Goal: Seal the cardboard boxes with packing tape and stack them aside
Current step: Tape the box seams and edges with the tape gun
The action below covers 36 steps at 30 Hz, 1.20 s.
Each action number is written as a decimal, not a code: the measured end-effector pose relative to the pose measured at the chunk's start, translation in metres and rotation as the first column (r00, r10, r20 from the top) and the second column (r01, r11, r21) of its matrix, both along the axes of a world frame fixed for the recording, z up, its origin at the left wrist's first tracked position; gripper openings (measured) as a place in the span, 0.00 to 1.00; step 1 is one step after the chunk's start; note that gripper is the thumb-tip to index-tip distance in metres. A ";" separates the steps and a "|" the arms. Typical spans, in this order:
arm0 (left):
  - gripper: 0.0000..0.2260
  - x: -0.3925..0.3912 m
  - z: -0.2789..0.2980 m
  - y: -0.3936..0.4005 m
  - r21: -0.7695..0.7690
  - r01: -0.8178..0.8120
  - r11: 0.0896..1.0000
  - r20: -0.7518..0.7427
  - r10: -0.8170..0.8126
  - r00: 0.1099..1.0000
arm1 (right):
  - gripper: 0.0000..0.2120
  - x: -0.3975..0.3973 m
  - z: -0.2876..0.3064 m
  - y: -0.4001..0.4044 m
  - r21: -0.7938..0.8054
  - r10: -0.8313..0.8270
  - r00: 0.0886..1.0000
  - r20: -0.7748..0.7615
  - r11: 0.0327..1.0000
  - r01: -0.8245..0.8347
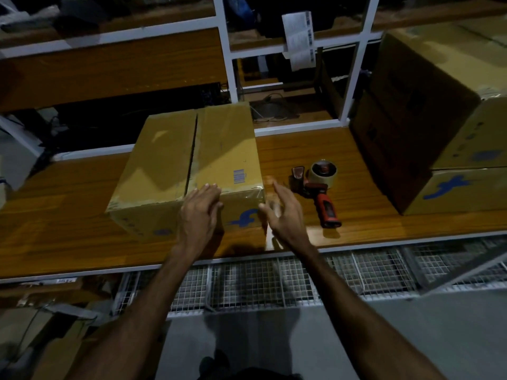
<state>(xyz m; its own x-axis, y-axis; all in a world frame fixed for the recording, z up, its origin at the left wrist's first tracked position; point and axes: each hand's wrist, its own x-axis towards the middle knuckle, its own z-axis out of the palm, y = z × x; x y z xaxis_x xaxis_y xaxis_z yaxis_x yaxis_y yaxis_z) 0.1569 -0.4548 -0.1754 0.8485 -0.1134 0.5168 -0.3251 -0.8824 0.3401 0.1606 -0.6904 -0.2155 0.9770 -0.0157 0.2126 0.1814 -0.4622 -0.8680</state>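
— Both arms reach out from the near edge. How do the hands sit?

— Left hand lies with straight fingers against the near top edge of the box; right hand hovers just beside the box's right corner, fingers spread, gripping nothing.

— And the box?

— It stands mid-table, flaps down, but the centre seam looks untaped. The tape gun lies untouched just right of it.

— So how far along is the job?

— Probably partway: stacked boxes stand at the far right, seemingly finished, though their seams cannot be seen.

— Anything unclear?

— The right fingers blur, the stack is cut off by the frame, and the shelves behind are too dark to read.
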 end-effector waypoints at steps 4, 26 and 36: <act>0.19 0.000 0.000 0.001 -0.004 0.002 1.000 -0.014 -0.002 1.000 | 0.35 0.004 -0.012 0.023 0.027 -0.007 1.000 -0.011 1.000 0.007; 0.18 0.003 -0.012 0.006 -0.041 0.060 0.997 0.069 -0.057 0.996 | 0.22 -0.036 -0.042 0.082 -0.318 -0.234 0.943 0.235 0.899 0.302; 0.19 0.008 -0.021 0.011 -0.003 0.087 0.996 0.102 -0.086 0.991 | 0.12 0.040 0.072 0.010 -0.202 0.074 0.982 0.176 0.979 -0.038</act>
